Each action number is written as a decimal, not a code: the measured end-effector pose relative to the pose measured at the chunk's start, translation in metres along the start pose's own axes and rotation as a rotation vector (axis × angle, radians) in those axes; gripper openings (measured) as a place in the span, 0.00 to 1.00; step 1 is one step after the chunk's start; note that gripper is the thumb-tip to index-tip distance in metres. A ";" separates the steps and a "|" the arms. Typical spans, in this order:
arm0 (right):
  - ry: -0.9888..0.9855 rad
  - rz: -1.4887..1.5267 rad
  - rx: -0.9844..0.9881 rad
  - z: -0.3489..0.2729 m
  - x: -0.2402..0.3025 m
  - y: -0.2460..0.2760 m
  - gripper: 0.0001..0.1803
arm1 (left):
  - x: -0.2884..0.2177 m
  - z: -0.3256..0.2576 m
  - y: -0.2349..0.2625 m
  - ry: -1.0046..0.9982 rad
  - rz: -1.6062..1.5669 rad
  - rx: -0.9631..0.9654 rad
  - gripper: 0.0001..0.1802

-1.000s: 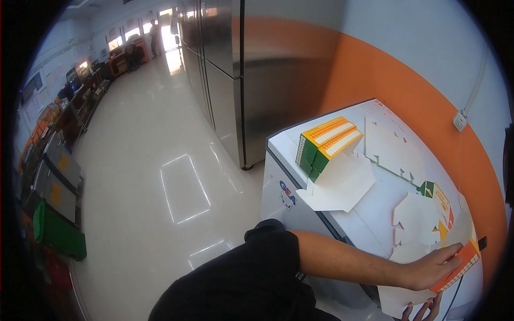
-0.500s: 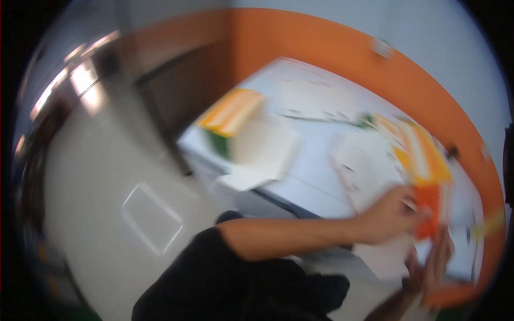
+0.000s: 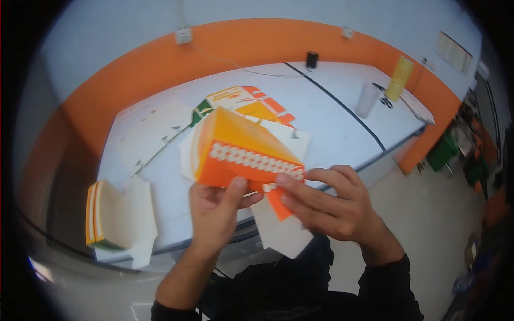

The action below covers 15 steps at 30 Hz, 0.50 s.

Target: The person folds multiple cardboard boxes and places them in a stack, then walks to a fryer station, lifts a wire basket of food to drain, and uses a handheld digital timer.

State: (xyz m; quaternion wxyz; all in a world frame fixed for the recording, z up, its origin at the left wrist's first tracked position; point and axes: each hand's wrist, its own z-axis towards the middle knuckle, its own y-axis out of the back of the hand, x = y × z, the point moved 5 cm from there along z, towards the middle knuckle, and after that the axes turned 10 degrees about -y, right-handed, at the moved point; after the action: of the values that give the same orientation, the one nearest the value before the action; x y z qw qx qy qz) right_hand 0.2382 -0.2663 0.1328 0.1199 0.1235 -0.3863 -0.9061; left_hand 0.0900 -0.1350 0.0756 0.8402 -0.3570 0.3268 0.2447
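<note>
Above the near edge of the table I hold a partly folded carton (image 3: pixel 249 136), yellow on top and orange with rows of white dots on its side. My left hand (image 3: pixel 217 214) is closed on its lower left, thumb against the orange side. At the right corner, my right hand (image 3: pixel 337 206) has thumb and fingers on a small orange flap. A white flap (image 3: pixel 281 230) of the carton hangs down between my hands. Another part-folded carton (image 3: pixel 120 214), yellow and green outside and white inside, stands open at the table's left edge.
Behind the held carton lie flat printed sheets (image 3: pixel 227 96) in yellow, orange and green, with pale sheets (image 3: pixel 150 134) to their left. Farther right are a clear tumbler (image 3: pixel 368 100), scissors (image 3: pixel 386 101) and a tall yellow box (image 3: pixel 400 78). A black cup (image 3: pixel 311 60) stands by the wall.
My view has swung to the right and steadied from a blur. Both hands and the carton now appear nearer the middle; my left hand has its thumb on the carton's side.
</note>
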 end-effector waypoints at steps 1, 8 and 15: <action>-0.029 -0.014 0.000 -0.001 -0.001 -0.003 0.14 | 0.004 -0.004 -0.003 0.019 -0.009 0.024 0.17; -0.036 -0.019 -0.124 -0.005 -0.008 -0.016 0.10 | 0.031 -0.019 -0.019 -0.021 0.046 -0.022 0.19; 0.001 0.075 -0.147 -0.009 -0.004 -0.010 0.12 | 0.019 -0.011 -0.010 -0.076 0.036 -0.013 0.19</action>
State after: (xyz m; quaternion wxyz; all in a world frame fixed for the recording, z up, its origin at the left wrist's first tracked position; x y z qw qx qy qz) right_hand 0.2440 -0.2647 0.1198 0.1627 0.1005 -0.3232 -0.9268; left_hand 0.1050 -0.1461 0.0608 0.8452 -0.3469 0.2993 0.2753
